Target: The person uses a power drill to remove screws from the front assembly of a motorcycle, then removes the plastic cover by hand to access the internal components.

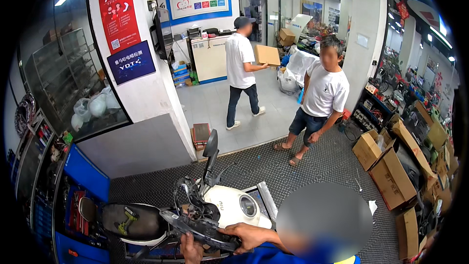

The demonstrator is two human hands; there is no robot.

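Note:
A long, curved black plastic scooter panel lies between my hands at the lower middle. My left hand comes up from the lower edge and grips its near side, fingers bent over the rim. From the right, my right hand closes on the panel's other end; its forearm runs into a blurred patch. Just beyond is a white scooter with bare wiring around its handlebar and a raised mirror. A yellow-green cordless drill rests on the dark seat.
A large blurred patch covers the lower right. One person stands on the dark textured mat; another carries a cardboard box farther off. Open cartons crowd the right. Blue tool cabinets stand left.

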